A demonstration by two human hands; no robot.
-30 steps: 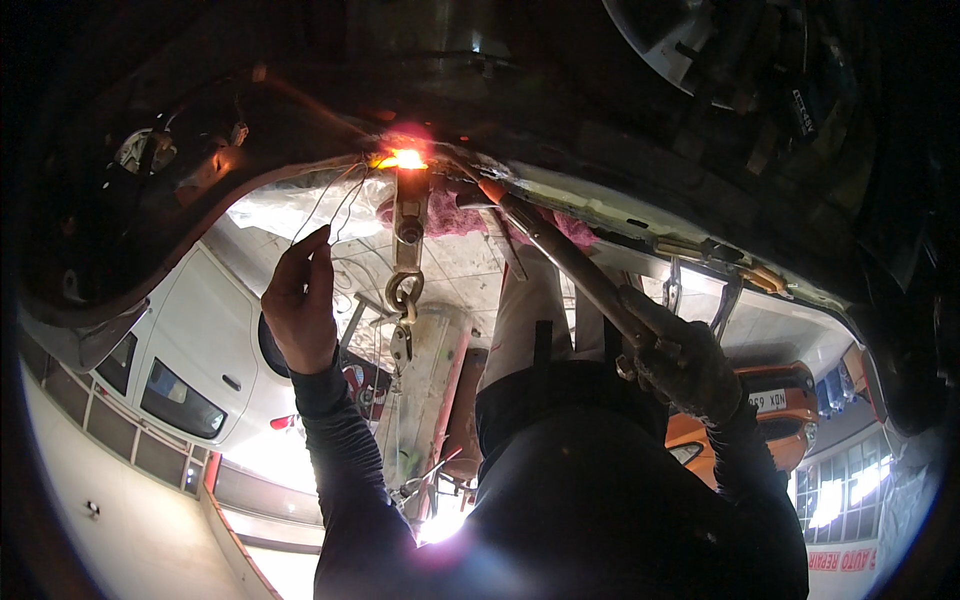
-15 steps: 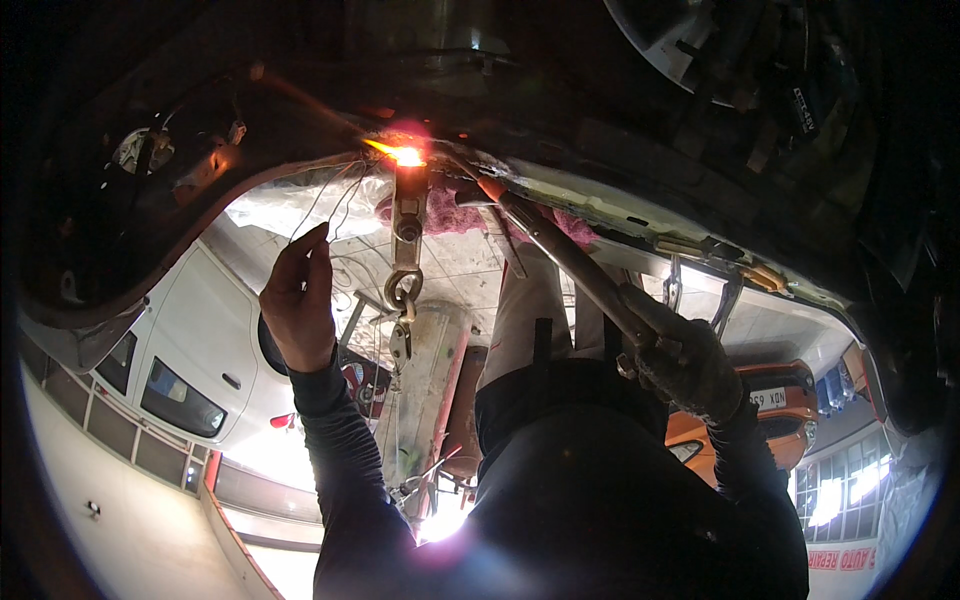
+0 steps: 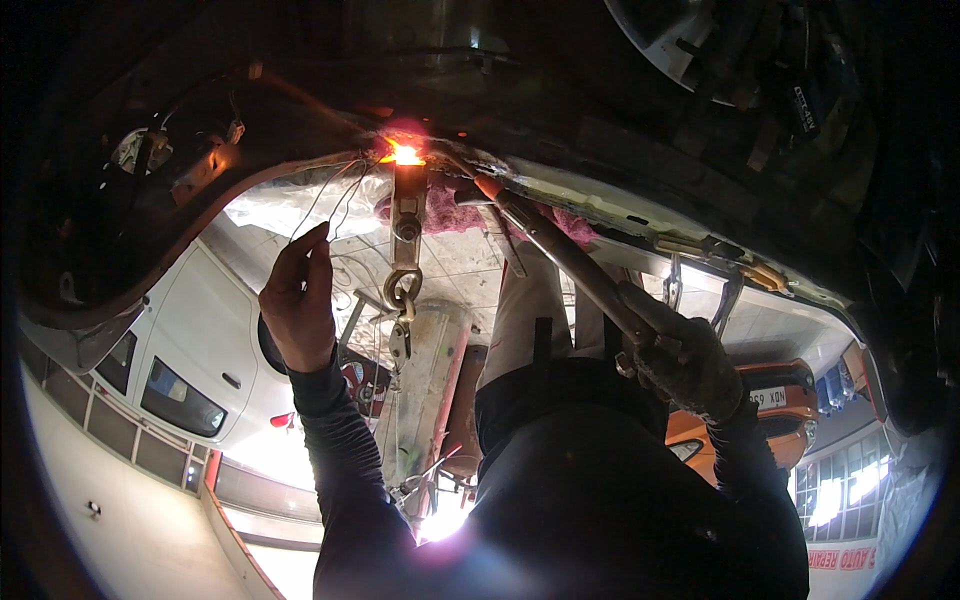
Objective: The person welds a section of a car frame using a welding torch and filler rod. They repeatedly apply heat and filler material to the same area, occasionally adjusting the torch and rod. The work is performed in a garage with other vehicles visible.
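My bare left hand [image 3: 300, 297] pinches a thin bent wire [image 3: 347, 203] between thumb and fingertips, and the wire's upper part reaches toward the panel edge. In my gloved right hand [image 3: 692, 368] is a gas torch [image 3: 562, 250], its orange-tipped end angled up and left. Close to the torch tip, a bright glowing spot [image 3: 404, 155] burns on the dark car body panel [image 3: 250, 190]. Directly under that glow hangs a metal pulling clamp [image 3: 407, 212], its top lit orange. A shackle [image 3: 402, 287] links the clamp to a hook and line below.
Purple cloth [image 3: 450, 212] lies behind the clamp, beside a hammer-like tool [image 3: 503, 240]. A white vehicle [image 3: 190, 350] stands at the left and an orange car [image 3: 740, 430] at the right. A large grey cylinder [image 3: 425, 370] stands beyond the clamp. Dark bodywork spans the top.
The flame at the glowing spot looks shorter on its left side. Both hands, the wire and the torch hold nearly the same places.
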